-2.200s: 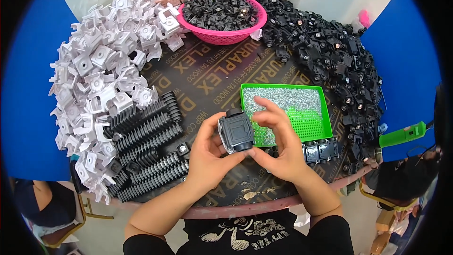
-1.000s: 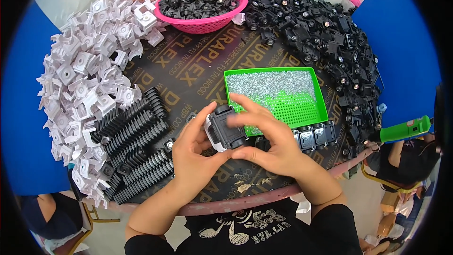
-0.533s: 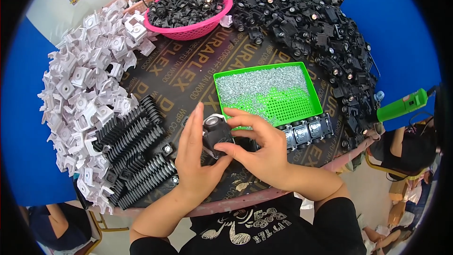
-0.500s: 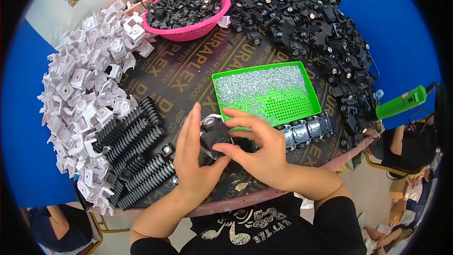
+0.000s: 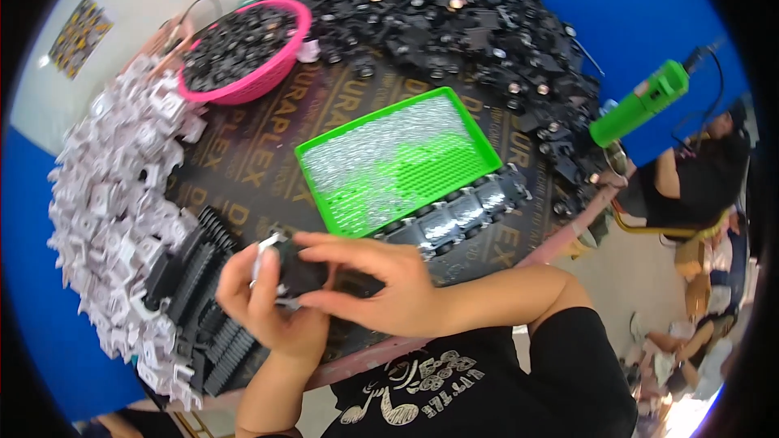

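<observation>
Between both hands, above the table's near side, is a small black plastic housing point(image 5: 302, 273) with a white part along its left side. My left hand point(image 5: 272, 304) is closed around the white side. My right hand point(image 5: 385, 284) grips the black side between thumb and fingers. Motion blurs the piece, so its finer details do not show. Beyond my right hand lies a shallow green tray point(image 5: 357, 233) of small silvery screws. Along its near edge stands a row of assembled black pieces with shiny fronts point(image 5: 471, 209). Stacked black ribbed parts point(image 5: 207, 296) lie left of my left hand.
White plastic parts point(image 5: 109, 195) are heaped along the left. A pink basket point(image 5: 272, 81) full of small black parts stands at the back left. Black parts with round lenses point(image 5: 487, 40) pile along the back and right. A green power screwdriver point(image 5: 637, 105) hangs at right, near another person point(image 5: 702, 170).
My view has tilted and swung, so the table's contents appear turned and shifted left. The housing is still in both hands but has turned, and my left fingers have curled more around it.
</observation>
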Demonstrator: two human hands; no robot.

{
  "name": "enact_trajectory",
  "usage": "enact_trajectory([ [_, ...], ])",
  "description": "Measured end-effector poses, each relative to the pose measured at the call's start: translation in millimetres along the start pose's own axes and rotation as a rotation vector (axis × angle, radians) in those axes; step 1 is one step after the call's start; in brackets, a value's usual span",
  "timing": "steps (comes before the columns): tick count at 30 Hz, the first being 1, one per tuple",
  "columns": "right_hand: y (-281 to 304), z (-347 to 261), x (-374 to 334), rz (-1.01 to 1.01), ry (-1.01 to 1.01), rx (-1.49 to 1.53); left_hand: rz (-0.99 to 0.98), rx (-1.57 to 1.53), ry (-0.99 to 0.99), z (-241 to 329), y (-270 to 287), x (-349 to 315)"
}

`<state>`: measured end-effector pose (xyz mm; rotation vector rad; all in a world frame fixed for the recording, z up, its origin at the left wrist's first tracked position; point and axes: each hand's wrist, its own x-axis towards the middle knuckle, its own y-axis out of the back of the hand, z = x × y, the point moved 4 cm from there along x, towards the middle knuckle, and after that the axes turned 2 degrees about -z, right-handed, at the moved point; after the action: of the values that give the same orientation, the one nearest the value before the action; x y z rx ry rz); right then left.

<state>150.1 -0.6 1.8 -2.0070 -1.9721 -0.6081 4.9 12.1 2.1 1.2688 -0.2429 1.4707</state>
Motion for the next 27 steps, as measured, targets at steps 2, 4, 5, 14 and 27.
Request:
enact_trajectory([
  [2,-2,-5,-1,0.003,0.043,-0.048,0.028,0.003,-0.044,-1,4,-2],
  [4,-2,-7,-4,0.012,0.064,-0.03,0.044,0.035,-0.07,2,4,-5],
  [5,-2,-7,-5,0.03,0.1,-0.035,0.045,0.042,-0.079,3,4,-6],
  [14,2,-13,-7,0.024,0.181,0.002,0.091,0.194,-0.178,9,9,-13],
  [27,91,-45,15,0.034,0.065,-0.591,-0.397,-0.189,0.097,26,-23,-9],
])
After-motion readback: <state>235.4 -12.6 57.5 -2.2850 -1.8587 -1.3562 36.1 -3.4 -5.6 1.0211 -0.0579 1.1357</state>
